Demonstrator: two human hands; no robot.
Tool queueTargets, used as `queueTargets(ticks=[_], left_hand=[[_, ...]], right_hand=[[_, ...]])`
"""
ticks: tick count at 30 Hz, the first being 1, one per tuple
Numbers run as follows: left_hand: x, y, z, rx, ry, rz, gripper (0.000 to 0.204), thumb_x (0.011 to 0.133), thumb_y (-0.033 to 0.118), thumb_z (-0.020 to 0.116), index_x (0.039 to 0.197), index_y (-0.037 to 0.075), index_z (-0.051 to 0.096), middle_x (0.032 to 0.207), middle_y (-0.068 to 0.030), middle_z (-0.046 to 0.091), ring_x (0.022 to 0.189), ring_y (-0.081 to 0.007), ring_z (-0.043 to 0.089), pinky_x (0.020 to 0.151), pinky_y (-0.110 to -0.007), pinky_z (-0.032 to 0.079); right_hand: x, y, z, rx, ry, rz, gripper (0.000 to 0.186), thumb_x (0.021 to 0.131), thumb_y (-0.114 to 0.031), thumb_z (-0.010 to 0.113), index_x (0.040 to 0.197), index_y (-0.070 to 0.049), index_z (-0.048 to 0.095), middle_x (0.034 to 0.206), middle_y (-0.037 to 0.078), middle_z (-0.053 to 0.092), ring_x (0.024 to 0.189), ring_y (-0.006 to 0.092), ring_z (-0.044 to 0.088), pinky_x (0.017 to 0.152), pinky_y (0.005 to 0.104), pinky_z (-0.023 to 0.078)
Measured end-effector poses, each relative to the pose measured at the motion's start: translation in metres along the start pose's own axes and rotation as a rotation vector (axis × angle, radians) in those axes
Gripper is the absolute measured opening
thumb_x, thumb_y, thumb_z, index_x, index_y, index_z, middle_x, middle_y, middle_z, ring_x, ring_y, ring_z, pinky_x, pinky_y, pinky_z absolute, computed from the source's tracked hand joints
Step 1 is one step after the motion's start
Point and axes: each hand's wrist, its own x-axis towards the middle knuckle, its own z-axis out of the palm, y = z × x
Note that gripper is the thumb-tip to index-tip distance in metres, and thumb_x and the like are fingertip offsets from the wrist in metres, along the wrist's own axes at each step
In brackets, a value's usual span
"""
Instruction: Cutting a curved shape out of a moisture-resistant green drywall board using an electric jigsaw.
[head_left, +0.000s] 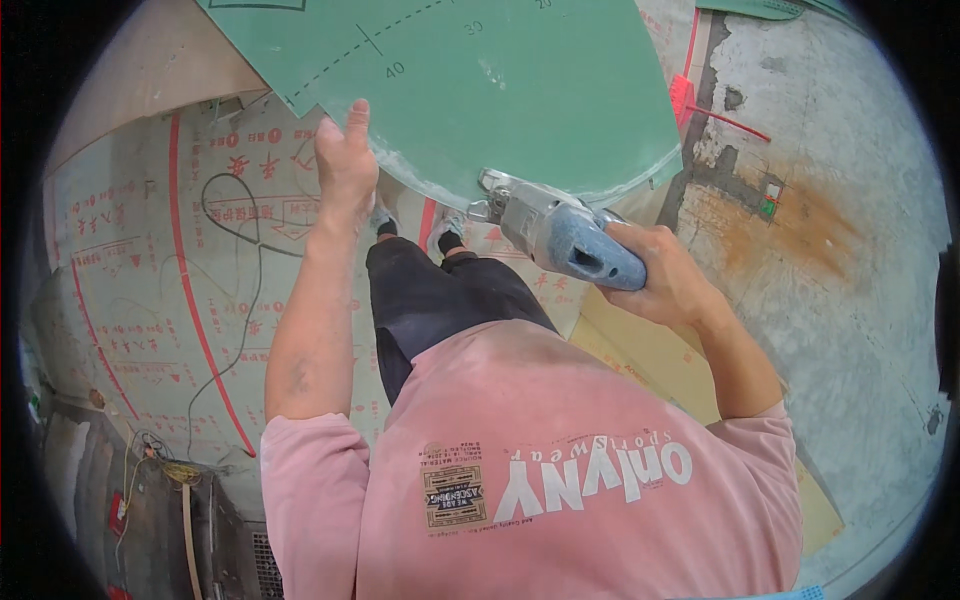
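Observation:
A green plasterboard sheet with a curved near edge spans the top of the view. White dust lines that edge, and a dashed line with printed marks crosses the board. My left hand grips the board's left edge, thumb up along it and fingers mostly hidden beneath. In my right hand is a dusty jigsaw with a blue-grey body, held by its rear. Its metal front end meets the curved edge near the middle. The blade cannot be made out.
Printed protective sheeting with red tape covers the floor at left, with a dark cable looping over it. At right lies bare concrete with a rust-coloured stain. A red brush-like object sits beside the board. Tangled wires lie lower left.

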Motion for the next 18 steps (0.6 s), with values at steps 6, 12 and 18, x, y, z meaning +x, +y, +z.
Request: queueTargets(ticks=[6,12,18], left_hand=[[-0.001,-0.003,0.004,0.064,0.019,0.039,0.051,0.103,0.043,0.066,0.107,-0.008,0.056,0.099,-0.0067,0.059,0.087,-0.0134,0.048,0.080,-0.032,0.046],[0.005,-0.014,-0.001,0.077,-0.017,0.086,0.056,0.102,0.049,0.065,0.101,-0.007,0.056,0.092,-0.0057,0.058,0.084,-0.0142,0.048,0.078,-0.032,0.046],[0.005,-0.013,-0.005,0.182,-0.041,0.037,0.057,0.102,0.051,0.064,0.096,-0.006,0.056,0.089,-0.0053,0.058,0.084,-0.0140,0.048,0.079,-0.033,0.046]], right_hand=[[0.001,-0.005,0.003,0.011,0.025,0.004,0.024,0.075,-0.008,0.075,0.094,-0.002,0.062,0.080,0.019,0.062,0.071,0.0401,0.062,0.068,0.0416,0.051],[0.001,-0.010,0.005,0.025,0.047,-0.009,0.026,0.075,-0.007,0.075,0.097,-0.002,0.063,0.080,0.019,0.064,0.070,0.0398,0.062,0.068,0.0400,0.051],[0.003,-0.009,0.006,0.038,0.045,-0.001,0.031,0.075,-0.006,0.074,0.104,-0.003,0.064,0.082,0.018,0.064,0.072,0.0403,0.062,0.069,0.0391,0.052]])
